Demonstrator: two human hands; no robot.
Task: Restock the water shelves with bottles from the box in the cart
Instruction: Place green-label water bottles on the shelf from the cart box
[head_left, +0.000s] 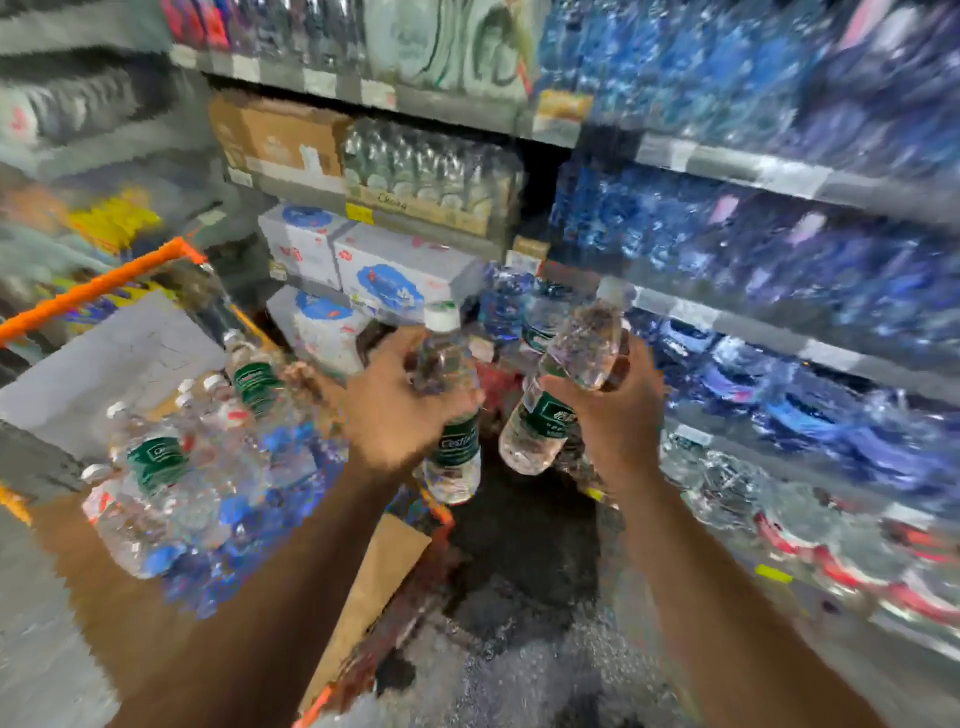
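My left hand grips a clear water bottle with a white cap and a green label, held nearly upright. My right hand grips a second green-labelled bottle, tilted with its cap toward the upper right. Both bottles hang in the air between the cart and the shelves. To the left, a cardboard box in the orange-framed cart holds several more bottles, some green-labelled, some with blue caps. The whole view is motion-blurred.
Water shelves packed with blue-wrapped bottles fill the right side. Ahead stand white cartons, a tray of clear bottles and a brown carton. Dark floor lies between cart and shelves.
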